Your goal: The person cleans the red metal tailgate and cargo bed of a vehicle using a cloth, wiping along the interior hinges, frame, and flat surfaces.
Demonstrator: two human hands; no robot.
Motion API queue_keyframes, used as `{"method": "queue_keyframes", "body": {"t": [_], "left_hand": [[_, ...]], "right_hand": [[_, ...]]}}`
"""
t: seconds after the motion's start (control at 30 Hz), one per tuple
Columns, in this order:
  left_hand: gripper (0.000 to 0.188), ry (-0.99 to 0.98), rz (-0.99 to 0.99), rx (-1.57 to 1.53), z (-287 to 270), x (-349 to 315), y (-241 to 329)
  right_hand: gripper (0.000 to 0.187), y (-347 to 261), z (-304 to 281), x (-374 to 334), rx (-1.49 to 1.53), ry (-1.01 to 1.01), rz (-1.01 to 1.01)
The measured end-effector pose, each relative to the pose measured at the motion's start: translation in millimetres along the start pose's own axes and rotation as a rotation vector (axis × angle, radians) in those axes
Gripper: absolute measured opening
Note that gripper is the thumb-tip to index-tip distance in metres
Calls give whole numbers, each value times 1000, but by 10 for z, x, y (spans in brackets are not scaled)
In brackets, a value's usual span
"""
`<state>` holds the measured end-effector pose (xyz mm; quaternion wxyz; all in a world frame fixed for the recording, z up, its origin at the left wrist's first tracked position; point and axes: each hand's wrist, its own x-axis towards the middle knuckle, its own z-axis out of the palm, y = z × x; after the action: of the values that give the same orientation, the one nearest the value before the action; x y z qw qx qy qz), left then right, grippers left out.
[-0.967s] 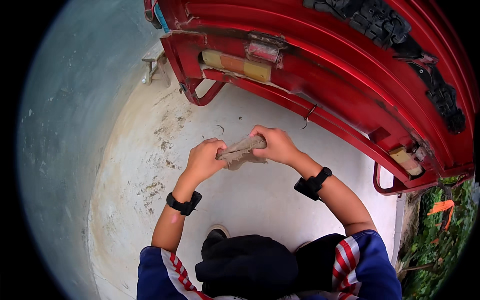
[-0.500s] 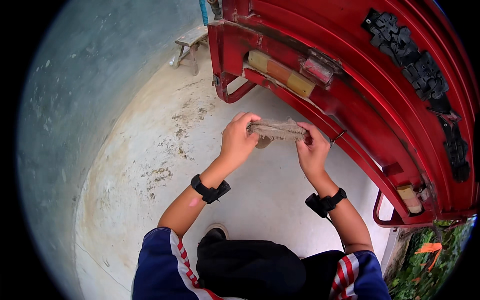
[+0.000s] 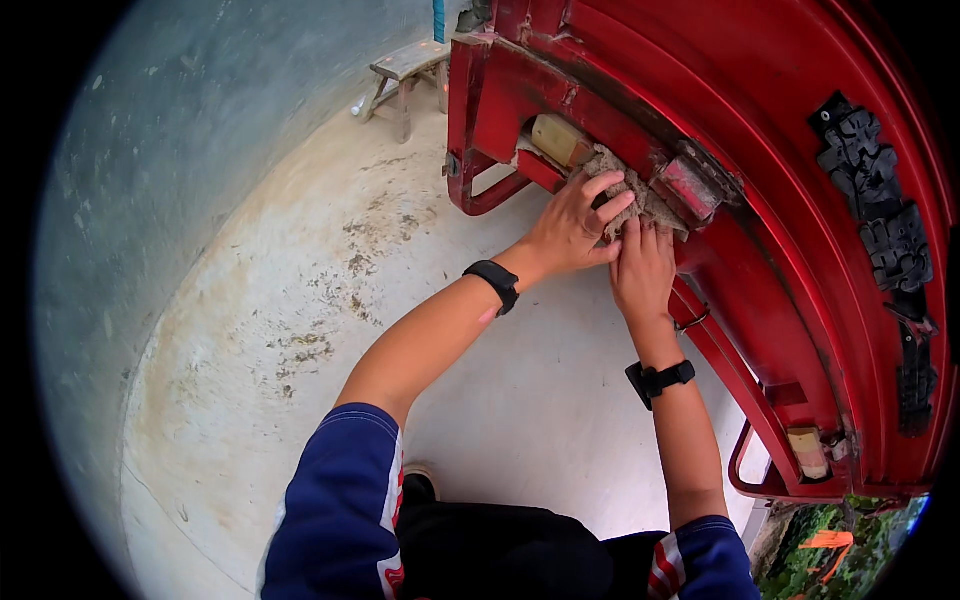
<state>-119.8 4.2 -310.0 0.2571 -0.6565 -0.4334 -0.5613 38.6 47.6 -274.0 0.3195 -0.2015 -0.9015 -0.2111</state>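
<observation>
Cloth (image 3: 647, 198), grey-brown and crumpled, lies over part of the left yellowish lamp (image 3: 558, 138) on a red vehicle panel (image 3: 755, 275), beside a small red block (image 3: 690, 188). My left hand (image 3: 572, 228) rests on it, fingers bent and parted; whether they pinch the fabric, I cannot tell. My right hand (image 3: 645, 272), just to the right, sets its nearly straight fingers close together at the cloth's near edge; their grip is likewise unclear. Black bands (image 3: 495, 283) circle my wrists. A wooden bench (image 3: 410, 62) stands far left beside a grey wall (image 3: 200, 110).
</observation>
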Motion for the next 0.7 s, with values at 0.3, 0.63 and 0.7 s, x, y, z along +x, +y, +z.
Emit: {"method": "queue_keyframes", "body": {"t": [0.3,0.63,0.7], "left_hand": [[71,137,-15,178,-232,-43,-697],[73,69,-66,153,-59,-32,-335],[73,20,14,135,51,-34,-123]], "right_hand": [[40,-368,319,673,-36,86,-165],[41,-194,67,461,-45,61,-141],[39,-37,-70,232,-72,93,-119]]}}
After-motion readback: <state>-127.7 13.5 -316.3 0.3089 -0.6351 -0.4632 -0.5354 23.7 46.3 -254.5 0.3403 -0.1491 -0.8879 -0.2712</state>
